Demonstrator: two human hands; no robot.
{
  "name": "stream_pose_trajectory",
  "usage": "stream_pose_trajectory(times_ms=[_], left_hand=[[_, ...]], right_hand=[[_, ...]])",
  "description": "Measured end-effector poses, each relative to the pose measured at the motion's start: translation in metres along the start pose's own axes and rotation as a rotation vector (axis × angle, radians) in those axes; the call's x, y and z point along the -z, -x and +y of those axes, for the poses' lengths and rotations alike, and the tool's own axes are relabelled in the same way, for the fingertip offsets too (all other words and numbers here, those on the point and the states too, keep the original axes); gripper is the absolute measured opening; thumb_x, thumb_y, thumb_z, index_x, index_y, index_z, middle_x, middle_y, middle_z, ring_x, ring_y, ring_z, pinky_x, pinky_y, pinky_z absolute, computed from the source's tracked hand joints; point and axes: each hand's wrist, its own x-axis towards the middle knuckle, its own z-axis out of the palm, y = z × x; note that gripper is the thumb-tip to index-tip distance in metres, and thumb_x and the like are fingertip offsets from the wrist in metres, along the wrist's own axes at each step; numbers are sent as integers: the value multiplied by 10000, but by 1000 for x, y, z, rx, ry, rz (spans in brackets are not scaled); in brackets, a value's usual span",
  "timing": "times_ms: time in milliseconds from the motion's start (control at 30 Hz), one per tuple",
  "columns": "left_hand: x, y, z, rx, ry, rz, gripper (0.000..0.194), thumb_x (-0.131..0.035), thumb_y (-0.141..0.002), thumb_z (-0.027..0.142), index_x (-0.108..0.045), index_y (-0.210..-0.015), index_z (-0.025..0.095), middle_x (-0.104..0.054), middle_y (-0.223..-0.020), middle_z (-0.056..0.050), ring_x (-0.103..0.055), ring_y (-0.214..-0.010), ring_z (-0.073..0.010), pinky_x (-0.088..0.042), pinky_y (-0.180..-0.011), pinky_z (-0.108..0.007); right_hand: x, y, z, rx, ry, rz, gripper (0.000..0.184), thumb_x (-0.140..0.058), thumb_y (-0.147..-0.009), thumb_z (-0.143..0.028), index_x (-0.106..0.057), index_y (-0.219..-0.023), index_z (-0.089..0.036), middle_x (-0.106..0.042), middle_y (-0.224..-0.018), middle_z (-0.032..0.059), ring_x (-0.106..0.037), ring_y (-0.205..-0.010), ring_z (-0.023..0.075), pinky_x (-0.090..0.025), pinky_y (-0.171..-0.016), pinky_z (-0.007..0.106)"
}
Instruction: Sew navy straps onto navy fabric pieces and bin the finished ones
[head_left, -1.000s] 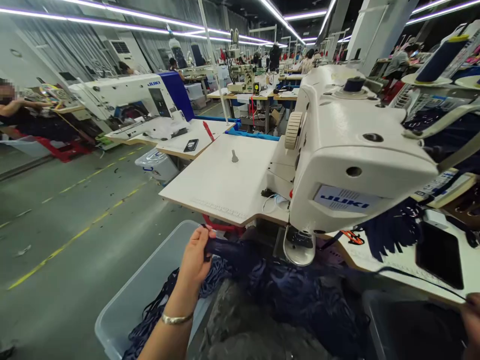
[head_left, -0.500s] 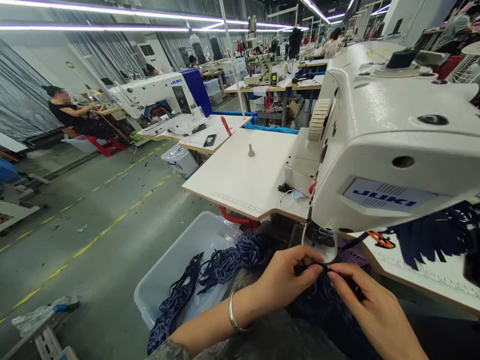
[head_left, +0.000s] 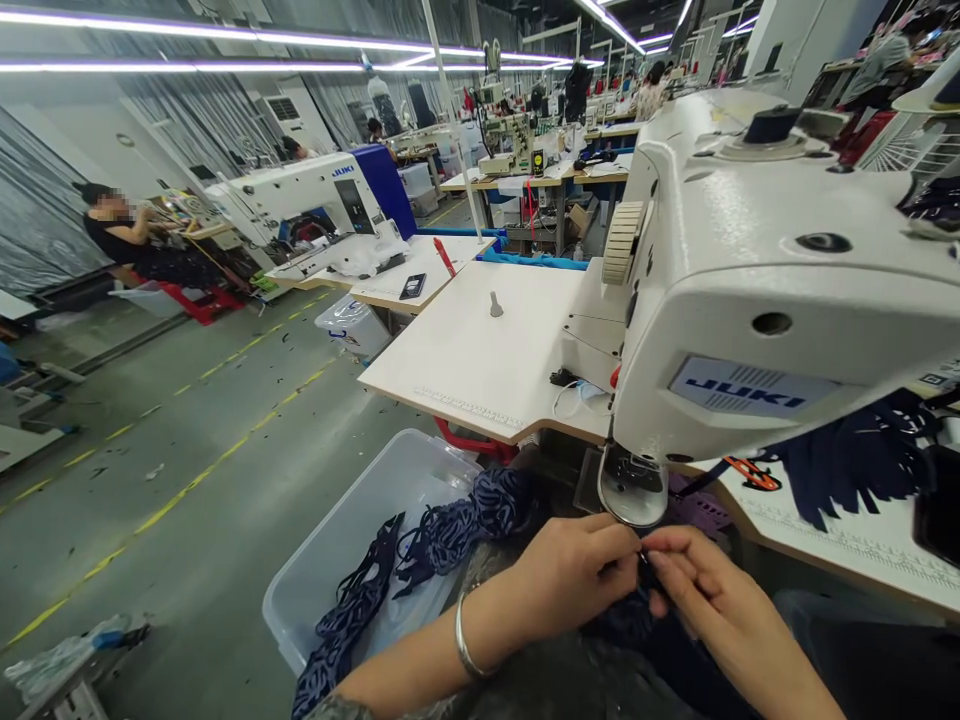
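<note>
Just below the sewing machine's (head_left: 780, 310) needle area, my two hands meet in front of me. My left hand (head_left: 574, 575), with a silver bangle at the wrist, is closed in a pinch on a thin navy strap (head_left: 643, 565). Thumb and forefinger of my right hand (head_left: 720, 595) grip the same strap right beside it. A heap of navy straps (head_left: 626, 622) lies under the hands, mostly hidden by them. To the left, knotted bundles of navy straps (head_left: 457, 530) hang over and lie in a clear plastic bin (head_left: 289, 570).
A white machine table (head_left: 472, 350) bears a small grey metal piece (head_left: 496, 305). On the right are cut navy strips (head_left: 855, 470), orange-handled snips (head_left: 752, 474) and a dark phone (head_left: 937, 510). Another machine (head_left: 300, 200) and a seated person (head_left: 120, 230) are at left.
My left hand moved right from the bin's edge, and my right hand came in from the far right. Both now meet at the strap. The view swung left, then slightly back.
</note>
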Motion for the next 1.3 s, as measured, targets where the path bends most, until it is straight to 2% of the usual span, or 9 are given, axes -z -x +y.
stream_pose_trajectory(times_ms=[233,400,533,633,867,1033,1133,1200,1300], left_hand=[[4,-6,8,37,-25,-120,103,-478,-874,97,-537,-828,168,-564,-742,11,-519,-623,-84,-373,-565,-158],[7,-8,12,5,73,-188,112,-530,-800,65,-560,-848,162,-565,-748,9,-555,-659,-90,-444,-619,-150],[10,-5,9,-94,182,-126,77,-560,-897,141,-619,-946,141,-574,-1206,-126,-633,-965,-144,-518,-857,-215],[9,-4,9,-150,218,-129,106,-501,-958,155,-599,-995,145,-495,-1387,-124,-576,-1177,-164,-472,-1008,-248],[0,0,8,-117,4,4,167,-408,-1014,198,-562,-1026,134,-639,-1039,-101,-615,-1008,-152,-524,-887,-242],[-3,4,7,12,43,94,167,-499,-983,259,-587,-955,120,-641,-873,-77,-621,-822,-161,-523,-734,-242],[5,0,13,183,267,22,218,-660,-890,275,-618,-1054,137,-668,-903,-46,-634,-814,-144,-507,-748,-219],[11,-5,19,246,413,-83,224,-654,-882,237,-652,-1092,159,-685,-958,-41,-639,-845,-138,-497,-771,-209],[15,-10,22,411,562,-130,213,-621,-887,294,-720,-1015,155,-706,-907,-44,-647,-777,-140,-508,-711,-214]], right_hand=[[-2,-2,4,127,196,42,141,-477,-889,-362,-601,-904,-296,-657,-572,-77,-634,-479,122,-467,-508,192],[-4,3,-11,-90,155,210,156,-458,-898,-423,-542,-895,-292,-618,-531,-78,-602,-482,146,-448,-541,235],[1,2,-18,-156,-68,42,257,-432,-912,-506,-518,-890,-264,-572,-477,-79,-559,-433,136,-443,-538,241],[2,0,-15,-161,-151,-46,325,-401,-926,-534,-533,-968,-241,-576,-526,-73,-474,-361,106,-403,-458,233],[-1,3,4,146,184,164,234,-444,-952,-405,-586,-1078,-269,-694,-776,-5,-682,-670,157,-523,-581,227],[11,8,2,503,324,127,44,-599,-901,-284,-613,-942,-273,-649,-762,-28,-625,-628,118,-488,-553,202],[27,2,-2,485,339,87,44,-573,-926,-270,-614,-941,-275,-623,-757,-23,-605,-676,127,-479,-581,217],[33,-3,-3,476,349,81,65,-558,-936,-281,-621,-920,-276,-620,-779,-16,-596,-712,138,-479,-613,235],[33,-7,0,508,377,286,90,-603,-902,-348,-649,-920,-273,-619,-874,17,-592,-837,182,-482,-733,289]])
